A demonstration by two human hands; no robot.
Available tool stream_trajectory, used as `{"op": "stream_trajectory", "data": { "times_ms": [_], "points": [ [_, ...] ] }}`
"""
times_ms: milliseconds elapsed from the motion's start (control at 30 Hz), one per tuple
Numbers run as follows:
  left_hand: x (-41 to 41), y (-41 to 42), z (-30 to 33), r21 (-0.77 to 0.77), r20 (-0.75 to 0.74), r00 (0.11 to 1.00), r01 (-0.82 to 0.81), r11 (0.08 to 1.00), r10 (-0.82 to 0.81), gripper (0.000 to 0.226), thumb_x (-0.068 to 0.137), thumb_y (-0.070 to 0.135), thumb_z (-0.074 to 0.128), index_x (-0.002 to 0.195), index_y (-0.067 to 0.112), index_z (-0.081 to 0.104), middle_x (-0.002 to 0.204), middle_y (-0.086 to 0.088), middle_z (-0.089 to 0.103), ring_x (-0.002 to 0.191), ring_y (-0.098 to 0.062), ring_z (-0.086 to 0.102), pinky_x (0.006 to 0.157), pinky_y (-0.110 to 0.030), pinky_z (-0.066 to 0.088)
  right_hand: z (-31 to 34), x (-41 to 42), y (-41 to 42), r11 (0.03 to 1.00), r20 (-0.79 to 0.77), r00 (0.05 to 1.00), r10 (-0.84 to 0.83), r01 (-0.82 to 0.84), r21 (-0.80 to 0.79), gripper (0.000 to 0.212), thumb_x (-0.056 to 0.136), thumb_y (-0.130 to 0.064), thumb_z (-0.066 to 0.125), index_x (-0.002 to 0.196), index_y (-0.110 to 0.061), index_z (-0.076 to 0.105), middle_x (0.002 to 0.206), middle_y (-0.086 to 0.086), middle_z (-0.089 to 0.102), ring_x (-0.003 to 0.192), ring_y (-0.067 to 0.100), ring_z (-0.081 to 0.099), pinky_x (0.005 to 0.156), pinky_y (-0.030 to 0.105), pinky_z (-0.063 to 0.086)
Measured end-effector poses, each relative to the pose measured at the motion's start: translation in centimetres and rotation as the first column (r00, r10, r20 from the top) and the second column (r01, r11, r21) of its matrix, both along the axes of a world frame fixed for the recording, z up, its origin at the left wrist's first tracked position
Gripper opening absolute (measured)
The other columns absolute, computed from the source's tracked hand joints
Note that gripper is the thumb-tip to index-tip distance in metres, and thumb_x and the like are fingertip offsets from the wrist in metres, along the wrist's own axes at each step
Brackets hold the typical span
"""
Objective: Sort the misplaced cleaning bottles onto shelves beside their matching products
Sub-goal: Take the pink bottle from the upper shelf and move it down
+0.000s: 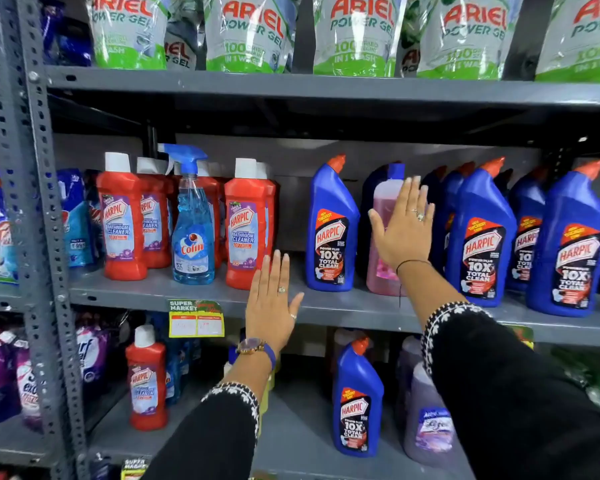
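Note:
On the middle shelf (187, 292), red Harpic bathroom cleaner bottles (121, 220) stand at the left with a blue Colin spray bottle (192, 230) among them. Blue Harpic toilet cleaner bottles (331, 230) fill the right side, and a pink bottle (383, 244) stands between them. My right hand (404, 226) is flat and spread in front of the pink bottle, holding nothing. My left hand (272, 303) is spread over the shelf edge, empty. On the lower shelf stand a red Harpic bottle (147, 379), a blue Harpic bottle (357, 400) and purple bottles (430, 417).
Ariel Power Gel pouches (246, 32) line the top shelf. A grey perforated upright (31, 202) divides off the left bay, where detergent packets (0, 230) stand. A yellow price tag (196, 318) hangs on the shelf edge. A gap lies between the red and blue bottles.

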State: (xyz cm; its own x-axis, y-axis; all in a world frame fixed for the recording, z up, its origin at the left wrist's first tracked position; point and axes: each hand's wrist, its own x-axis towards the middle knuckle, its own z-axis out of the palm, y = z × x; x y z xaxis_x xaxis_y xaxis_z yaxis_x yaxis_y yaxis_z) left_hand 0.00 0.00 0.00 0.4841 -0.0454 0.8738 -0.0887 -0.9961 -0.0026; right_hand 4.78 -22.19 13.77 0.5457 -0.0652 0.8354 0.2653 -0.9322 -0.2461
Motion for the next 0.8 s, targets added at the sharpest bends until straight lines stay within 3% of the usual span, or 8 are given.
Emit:
{"op": "stream_trajectory", "data": {
  "times_ms": [133, 300, 367, 467, 633, 800],
  "points": [
    [0.3, 0.5, -3.3, -0.075, -0.083, 0.993, 0.075, 0.994, -0.081, 0.083, 0.087, 0.035, 0.064, 0.148, 0.007, 0.016, 0.154, -0.014, 0.019, 0.142, -0.026, 0.010, 0.115, -0.038, 0.011, 2.4, 2.3, -0.3, 0.996, -0.071, 0.997, -0.033, 0.039, 0.083, 0.094, 0.090, -0.058, 0.044, 0.149, -0.002, -0.002, 0.161, 0.013, -0.002, 0.148, 0.030, -0.003, 0.118, 0.050, 0.002],
    [1.5, 1.1, -4.3, -0.066, -0.085, 0.991, 0.094, 0.993, -0.099, 0.073, 0.091, 0.043, 0.035, 0.151, 0.013, 0.004, 0.156, -0.009, 0.010, 0.144, -0.024, 0.004, 0.115, -0.034, 0.003, 4.2, 4.9, 0.7, 0.956, -0.140, 0.989, -0.057, 0.095, 0.277, 0.108, 0.077, -0.064, 0.060, 0.150, -0.006, 0.004, 0.161, 0.011, 0.007, 0.148, 0.029, 0.003, 0.115, 0.063, 0.002],
    [1.8, 1.2, -4.6, -0.053, -0.079, 0.992, 0.098, 0.994, -0.102, 0.074, 0.090, 0.043, 0.033, 0.151, 0.014, 0.002, 0.156, -0.007, 0.007, 0.144, -0.024, 0.002, 0.115, -0.034, 0.001, 4.9, 5.6, 1.2, 0.923, -0.174, 0.982, -0.076, 0.136, 0.359, 0.111, 0.069, -0.065, 0.069, 0.148, -0.010, 0.014, 0.157, 0.013, 0.018, 0.146, 0.032, 0.012, 0.107, 0.071, 0.004],
    [2.5, 1.3, -5.0, -0.044, -0.055, 0.993, 0.101, 0.994, -0.104, 0.076, 0.090, 0.043, 0.033, 0.151, 0.013, 0.000, 0.156, -0.009, 0.009, 0.144, -0.025, 0.001, 0.116, -0.034, -0.002, 4.7, 6.4, 1.5, 0.898, -0.139, 0.984, -0.115, 0.163, 0.408, 0.096, 0.062, -0.055, 0.079, 0.135, -0.012, 0.035, 0.143, 0.015, 0.038, 0.137, 0.035, 0.029, 0.102, 0.077, 0.010],
    [2.8, 1.4, -5.2, -0.033, -0.040, 0.994, 0.103, 0.994, -0.104, 0.075, 0.091, 0.043, 0.033, 0.151, 0.012, 0.000, 0.155, -0.010, 0.012, 0.144, -0.026, 0.001, 0.115, -0.035, -0.001, 3.9, 6.6, 1.6, 0.886, 0.006, 0.993, -0.118, 0.103, 0.452, 0.075, 0.062, -0.042, 0.073, 0.123, -0.011, 0.042, 0.129, 0.013, 0.045, 0.118, 0.035, 0.043, 0.097, 0.061, 0.029],
    [2.7, 1.4, -5.2, -0.034, -0.017, 0.993, 0.120, 0.992, -0.120, 0.072, 0.093, 0.043, 0.031, 0.151, 0.012, 0.000, 0.154, -0.010, 0.016, 0.144, -0.025, 0.002, 0.116, -0.035, 0.000, 3.8, 5.7, 1.9, 0.872, 0.032, 0.992, -0.123, 0.093, 0.480, 0.072, 0.060, -0.041, 0.071, 0.120, -0.013, 0.044, 0.127, 0.011, 0.046, 0.118, 0.033, 0.042, 0.095, 0.056, 0.032]
  ]
}}
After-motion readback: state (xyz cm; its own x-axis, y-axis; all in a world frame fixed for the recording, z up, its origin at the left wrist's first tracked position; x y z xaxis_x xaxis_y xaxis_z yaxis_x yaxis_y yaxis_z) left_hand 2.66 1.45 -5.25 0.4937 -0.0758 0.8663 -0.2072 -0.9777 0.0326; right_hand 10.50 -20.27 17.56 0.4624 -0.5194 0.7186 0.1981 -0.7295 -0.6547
